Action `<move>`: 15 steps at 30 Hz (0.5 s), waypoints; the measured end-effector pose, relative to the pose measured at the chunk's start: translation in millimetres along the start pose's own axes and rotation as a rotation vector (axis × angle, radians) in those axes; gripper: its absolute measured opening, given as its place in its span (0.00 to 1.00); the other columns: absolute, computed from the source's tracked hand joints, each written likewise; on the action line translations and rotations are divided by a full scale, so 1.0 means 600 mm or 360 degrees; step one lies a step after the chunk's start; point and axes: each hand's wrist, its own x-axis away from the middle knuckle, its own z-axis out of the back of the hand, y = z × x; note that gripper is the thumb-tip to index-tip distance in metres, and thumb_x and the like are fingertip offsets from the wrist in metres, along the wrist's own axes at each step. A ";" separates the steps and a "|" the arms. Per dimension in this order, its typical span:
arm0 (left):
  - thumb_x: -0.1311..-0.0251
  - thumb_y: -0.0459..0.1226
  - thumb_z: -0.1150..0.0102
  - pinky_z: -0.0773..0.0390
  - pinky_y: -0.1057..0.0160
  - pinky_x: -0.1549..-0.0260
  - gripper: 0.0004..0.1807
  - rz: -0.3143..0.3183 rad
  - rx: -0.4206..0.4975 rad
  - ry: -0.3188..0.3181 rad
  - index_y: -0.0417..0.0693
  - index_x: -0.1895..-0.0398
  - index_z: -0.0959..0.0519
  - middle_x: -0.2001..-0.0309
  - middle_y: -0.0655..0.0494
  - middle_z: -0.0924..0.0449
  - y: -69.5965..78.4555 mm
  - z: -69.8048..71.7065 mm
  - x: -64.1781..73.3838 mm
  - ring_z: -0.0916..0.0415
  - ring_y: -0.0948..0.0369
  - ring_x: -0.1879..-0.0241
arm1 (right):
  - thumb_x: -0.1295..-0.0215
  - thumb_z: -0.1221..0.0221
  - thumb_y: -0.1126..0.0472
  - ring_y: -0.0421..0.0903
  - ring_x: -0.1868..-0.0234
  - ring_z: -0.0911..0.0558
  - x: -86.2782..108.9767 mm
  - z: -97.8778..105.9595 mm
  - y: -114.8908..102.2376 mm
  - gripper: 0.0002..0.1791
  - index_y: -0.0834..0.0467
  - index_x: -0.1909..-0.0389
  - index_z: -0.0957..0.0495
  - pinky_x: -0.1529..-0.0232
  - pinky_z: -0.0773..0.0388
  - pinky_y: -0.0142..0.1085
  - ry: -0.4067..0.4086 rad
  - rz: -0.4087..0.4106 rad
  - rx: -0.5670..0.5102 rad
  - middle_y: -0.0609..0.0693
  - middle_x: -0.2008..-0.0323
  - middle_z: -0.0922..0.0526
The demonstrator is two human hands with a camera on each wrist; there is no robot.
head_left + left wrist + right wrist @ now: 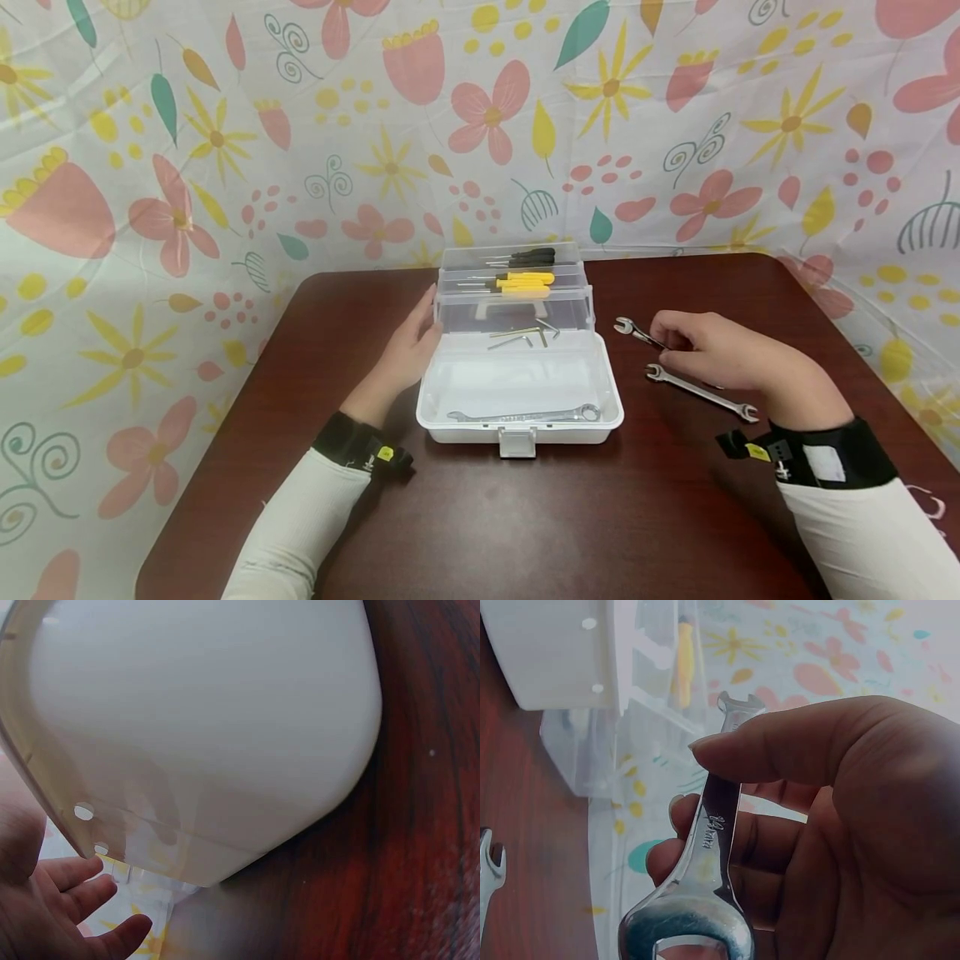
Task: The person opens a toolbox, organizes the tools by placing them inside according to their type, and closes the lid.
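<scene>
A white plastic toolbox (517, 433) stands with its clear tiered lid (510, 312) raised. My left hand (405, 346) is at its left rear side, fingertips right at the lid hinge; the left wrist view shows the fingers loosely extended beside the white wall. To the right of the box, my right hand (708, 346) pinches a shiny open-end wrench (712, 832) between thumb and fingers, both open jaws showing in the right wrist view. Close in front of that hand, a second open-end wrench (701, 390) lies on the table. A combination wrench (525, 415) lies inside the box near its front wall.
The lid trays carry black-handled screwdrivers (534, 256) and yellow-handled ones (525, 285). Several hex keys (525, 335) lie at the back of the box. A clear latch (517, 443) hangs at the front. Behind the dark wooden table (480, 517) hangs a flowered cloth (480, 167).
</scene>
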 end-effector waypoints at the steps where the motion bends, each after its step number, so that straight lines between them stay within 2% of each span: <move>1: 0.22 0.43 0.56 0.32 0.38 0.29 0.37 -0.0004 0.0000 -0.0002 0.68 0.15 0.56 0.22 0.51 0.36 0.000 0.000 0.000 0.32 0.48 0.25 | 0.32 0.38 0.66 0.35 0.75 0.28 0.001 0.001 -0.002 0.11 0.46 0.61 0.26 0.72 0.31 0.30 0.0004 0.0001 0.0006 0.40 0.77 0.27; 7: 0.22 0.42 0.57 0.32 0.38 0.29 0.37 0.0003 0.0002 -0.0005 0.67 0.15 0.56 0.22 0.48 0.36 -0.001 0.000 0.000 0.33 0.48 0.25 | 0.33 0.38 0.65 0.33 0.74 0.27 0.003 0.002 -0.011 0.11 0.45 0.62 0.26 0.69 0.30 0.30 0.0017 0.0021 0.0013 0.38 0.77 0.27; 15: 0.21 0.42 0.56 0.35 0.38 0.27 0.37 0.0013 0.0000 0.0001 0.73 0.16 0.55 0.22 0.50 0.35 0.000 0.001 0.000 0.34 0.48 0.24 | 0.34 0.37 0.65 0.32 0.74 0.27 0.004 0.002 -0.031 0.12 0.43 0.62 0.26 0.68 0.30 0.30 0.0045 0.0071 0.0048 0.36 0.77 0.26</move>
